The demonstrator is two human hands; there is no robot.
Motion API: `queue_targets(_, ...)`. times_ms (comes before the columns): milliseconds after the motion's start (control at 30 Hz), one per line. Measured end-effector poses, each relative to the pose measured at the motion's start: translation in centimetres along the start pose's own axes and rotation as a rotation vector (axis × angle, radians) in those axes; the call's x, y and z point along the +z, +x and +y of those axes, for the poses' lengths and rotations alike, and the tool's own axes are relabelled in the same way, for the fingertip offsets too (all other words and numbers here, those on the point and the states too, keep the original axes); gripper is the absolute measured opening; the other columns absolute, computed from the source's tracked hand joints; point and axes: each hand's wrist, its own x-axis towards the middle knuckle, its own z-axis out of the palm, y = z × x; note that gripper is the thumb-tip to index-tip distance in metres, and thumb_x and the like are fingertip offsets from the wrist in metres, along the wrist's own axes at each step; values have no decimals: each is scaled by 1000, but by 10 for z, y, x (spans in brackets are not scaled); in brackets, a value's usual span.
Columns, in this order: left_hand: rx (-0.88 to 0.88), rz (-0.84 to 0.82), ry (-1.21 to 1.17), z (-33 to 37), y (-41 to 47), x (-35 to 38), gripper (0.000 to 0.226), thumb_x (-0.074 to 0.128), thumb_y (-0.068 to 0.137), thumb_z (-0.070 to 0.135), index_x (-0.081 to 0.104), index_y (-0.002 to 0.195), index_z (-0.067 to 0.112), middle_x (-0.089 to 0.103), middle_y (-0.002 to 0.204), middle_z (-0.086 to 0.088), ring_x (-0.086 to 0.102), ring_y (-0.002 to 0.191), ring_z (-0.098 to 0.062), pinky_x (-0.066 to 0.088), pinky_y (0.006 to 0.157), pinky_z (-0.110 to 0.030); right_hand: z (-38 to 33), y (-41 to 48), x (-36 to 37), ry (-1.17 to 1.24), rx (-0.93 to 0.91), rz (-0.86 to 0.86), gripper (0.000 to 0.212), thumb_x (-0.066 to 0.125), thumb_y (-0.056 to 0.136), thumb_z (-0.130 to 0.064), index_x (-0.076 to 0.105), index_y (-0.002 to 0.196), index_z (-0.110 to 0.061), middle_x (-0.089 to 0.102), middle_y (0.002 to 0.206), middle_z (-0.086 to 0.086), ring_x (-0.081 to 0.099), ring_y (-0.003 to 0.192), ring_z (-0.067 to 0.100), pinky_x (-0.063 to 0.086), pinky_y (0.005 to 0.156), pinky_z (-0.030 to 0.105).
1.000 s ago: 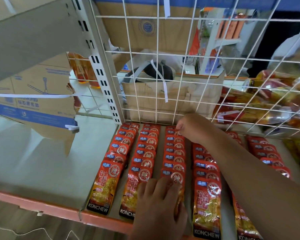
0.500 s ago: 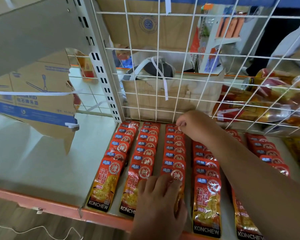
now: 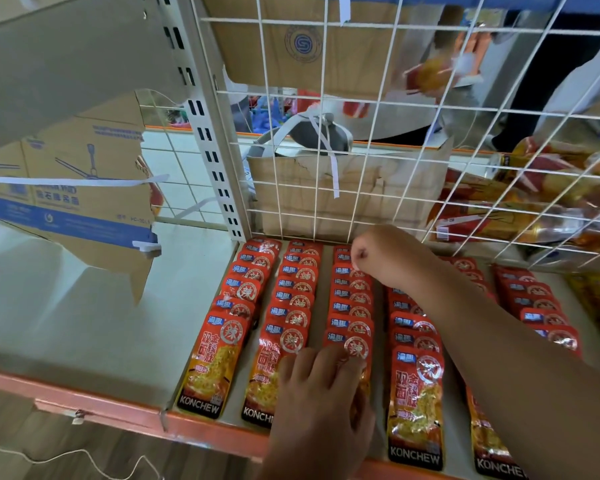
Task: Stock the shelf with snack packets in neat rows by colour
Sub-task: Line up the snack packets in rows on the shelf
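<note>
Snack packets (image 3: pixel 293 306) lie overlapped in rows running back from the orange front lip (image 3: pixel 125 410) of the shelf (image 3: pixel 84 323) to the wire grid (image 3: pixel 361 140), with bare shelf open left of them. Each is red with a blue label, KONCHEW across the foot. Left hand (image 3: pixel 321 407) presses flat fingers on the third row's packet nearest the lip; right hand (image 3: pixel 383 254) curls farthest from the lip, grip impossible to tell.

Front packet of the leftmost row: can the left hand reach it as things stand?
Probably yes. The left hand rests on the third row's front packet, two rows from the leftmost front packet; only flat packets lie between, and the right hand is at the back.
</note>
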Motion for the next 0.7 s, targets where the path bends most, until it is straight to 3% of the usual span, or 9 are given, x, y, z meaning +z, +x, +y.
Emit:
queue_targets(100, 0, 16, 3, 0, 0, 1, 45, 69, 79, 48, 67, 118, 28, 64, 115, 9, 60, 105, -15, 52, 89, -40, -1, -1, 1, -7, 20, -31, 17, 61, 98, -19, 72, 111, -16, 68, 115, 4, 64, 104, 21, 53, 94, 36)
queue_targets(233, -9, 56, -12, 0, 0, 4, 42, 74, 76, 42, 70, 115, 26, 64, 113, 7, 59, 103, -16, 51, 88, -41, 5, -5, 8, 30, -10, 72, 14, 61, 97, -23, 75, 96, -22, 71, 101, -2, 65, 90, 15, 52, 80, 29)
queue_targets(367, -7, 45, -6, 0, -1, 3, 41, 72, 78, 43, 68, 116, 27, 64, 114, 8, 60, 104, -15, 52, 89, -42, 8, -10, 7, 88, -28, 118, 9, 66, 94, -31, 74, 93, -27, 70, 97, -9, 65, 89, 11, 52, 82, 30)
queue_targets(700, -7, 35, -12, 1, 0, 2, 40, 68, 81, 45, 67, 117, 28, 63, 115, 8, 59, 106, -15, 53, 89, -42, 1, -24, 7, 53, -88, -57, 9, 72, 90, -34, 76, 95, -27, 72, 96, -9, 68, 86, 9, 56, 84, 32)
